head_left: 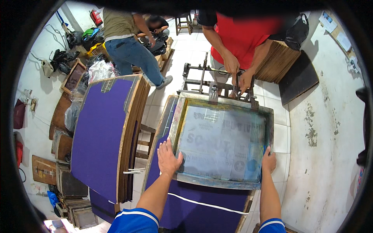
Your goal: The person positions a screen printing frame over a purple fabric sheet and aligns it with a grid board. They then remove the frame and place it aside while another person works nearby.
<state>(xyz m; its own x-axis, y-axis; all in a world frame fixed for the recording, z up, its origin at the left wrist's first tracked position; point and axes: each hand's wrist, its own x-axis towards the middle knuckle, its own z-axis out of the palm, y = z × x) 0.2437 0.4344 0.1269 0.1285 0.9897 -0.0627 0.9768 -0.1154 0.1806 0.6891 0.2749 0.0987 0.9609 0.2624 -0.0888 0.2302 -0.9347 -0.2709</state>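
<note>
In front of me a screen printing frame (217,181) lies over a board covered in purple fabric (200,211). Its pale grey-blue mesh (206,155) carries faint lettering and a small white grid. My left hand (168,158) rests flat on the frame's left side, fingers stretched out. At the right side, my right hand (269,160) has its fingers curled round the frame's edge. The frame's far side joins a dark metal hinge clamp (213,93). A co-worker in a red shirt (241,39) has both hands on that clamp. A white cord (206,204) crosses the purple fabric nearest me.
To the left stands a thick stack of boards topped with purple fabric (99,136). Several old frames (72,180) and plastic bags (101,72) line the left wall. Brown boards (278,62) lean at the back right. Another person in jeans (130,56) stands beyond the stack.
</note>
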